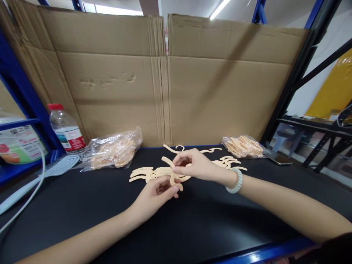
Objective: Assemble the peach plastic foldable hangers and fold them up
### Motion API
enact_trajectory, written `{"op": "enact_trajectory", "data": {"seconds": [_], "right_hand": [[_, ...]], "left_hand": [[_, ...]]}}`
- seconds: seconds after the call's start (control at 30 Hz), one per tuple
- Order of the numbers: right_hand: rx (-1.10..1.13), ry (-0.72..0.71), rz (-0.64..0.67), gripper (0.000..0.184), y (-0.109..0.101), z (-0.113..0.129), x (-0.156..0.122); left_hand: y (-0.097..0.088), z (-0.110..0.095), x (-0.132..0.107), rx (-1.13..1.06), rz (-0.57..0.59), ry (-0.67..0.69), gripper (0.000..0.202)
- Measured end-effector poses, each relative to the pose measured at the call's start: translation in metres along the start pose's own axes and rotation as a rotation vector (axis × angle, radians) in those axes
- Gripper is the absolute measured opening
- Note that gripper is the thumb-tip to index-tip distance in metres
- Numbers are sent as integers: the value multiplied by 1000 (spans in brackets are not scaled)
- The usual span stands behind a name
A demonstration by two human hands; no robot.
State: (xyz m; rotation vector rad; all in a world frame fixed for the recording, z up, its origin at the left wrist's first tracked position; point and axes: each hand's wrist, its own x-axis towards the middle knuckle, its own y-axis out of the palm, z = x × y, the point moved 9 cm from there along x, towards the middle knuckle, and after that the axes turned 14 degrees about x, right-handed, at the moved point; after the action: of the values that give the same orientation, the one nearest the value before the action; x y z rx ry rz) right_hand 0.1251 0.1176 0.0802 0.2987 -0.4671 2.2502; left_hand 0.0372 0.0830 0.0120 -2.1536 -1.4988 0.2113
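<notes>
A cream folding clothes hanger (168,161) is held upright between my two hands over the black table. My right hand (194,165), with a pale beaded band on its wrist, pinches its upper part. Lower down, the fingers of my left hand (159,192) are closed around the curved bottom end. Part of the hanger is hidden behind the fingers. Just behind my hands lies a row of more cream hangers (141,171), their arms fanned out at both ends. Another hanger (180,148) with its hook showing lies farther back.
Clear plastic bags of hangers stand at the back left (115,150) and back right (243,146). A red-capped bottle (67,128) and a pale blue hairbrush (59,167) are at the left, beside a white cable (41,183). Cardboard (110,84) walls the rear; a flat dark device (279,158) lies far right.
</notes>
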Motion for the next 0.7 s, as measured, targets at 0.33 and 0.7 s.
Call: {"op": "enact_trajectory", "data": {"seconds": [0.33, 0.7], "right_hand": [[-634, -13, -53, 17, -72, -18, 30], [-899, 136, -104, 8, -127, -92, 21]], "left_hand": [[-7, 1, 0, -66, -63, -30, 24], [-22, 8, -3, -112, -226, -95, 26]]}}
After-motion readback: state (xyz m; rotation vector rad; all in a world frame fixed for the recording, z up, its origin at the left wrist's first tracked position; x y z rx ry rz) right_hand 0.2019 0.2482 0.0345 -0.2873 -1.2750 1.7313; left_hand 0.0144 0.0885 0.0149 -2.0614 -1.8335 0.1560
